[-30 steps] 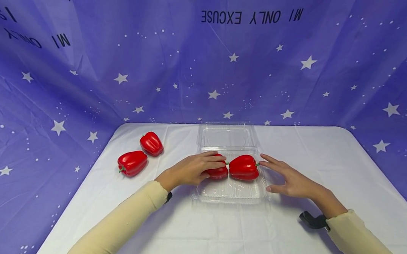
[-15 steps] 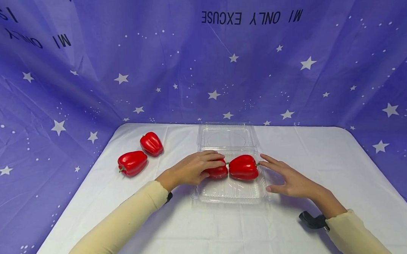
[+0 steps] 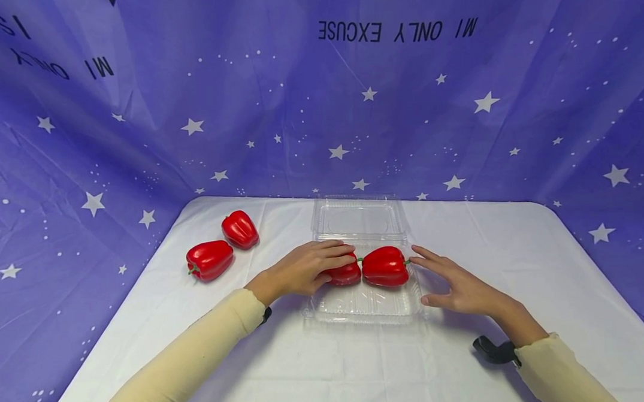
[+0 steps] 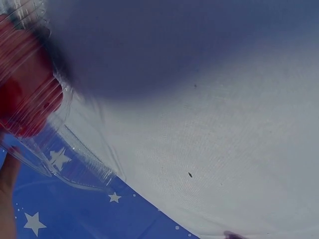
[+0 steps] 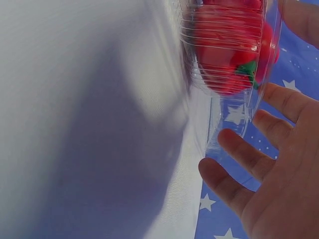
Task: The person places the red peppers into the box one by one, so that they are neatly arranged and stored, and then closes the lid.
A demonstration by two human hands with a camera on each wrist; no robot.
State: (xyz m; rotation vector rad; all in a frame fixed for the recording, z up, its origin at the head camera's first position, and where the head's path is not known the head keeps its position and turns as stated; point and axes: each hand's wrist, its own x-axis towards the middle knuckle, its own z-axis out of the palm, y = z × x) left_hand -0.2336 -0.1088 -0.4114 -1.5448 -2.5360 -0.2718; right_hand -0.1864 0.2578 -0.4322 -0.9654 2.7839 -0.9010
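Nothing has visibly moved since the earlier frame: the left hand [image 3: 306,267] has fingers and thumb curled round the left pepper [image 3: 347,275] in the clear box [image 3: 364,310]; the right hand [image 3: 463,286], spread and holding nothing, is just beside the right pepper [image 3: 385,267]. Both peppers look light, stiff and slick, best held round their broad sides; the thin box probably flexes. 2 loose peppers [image 3: 211,258] lie leftward on the counter [image 3: 351,373].

I saw smooth, glossy red pepper [image 3: 344,277] under left hand [image 3: 302,268] | second pepper [image 3: 385,267], towards right hand [image 3: 462,285], shone likewise | box [image 3: 366,311] between hands looked clear, shiny, ribbed plastic | white cloth [image 3: 329,368] beneath them was matt, faintly creased | starred backdrop [image 3: 273,71] beyond them looked like rumpled fabric | sleeves [image 3: 190,347] behind them looked matt cloth.
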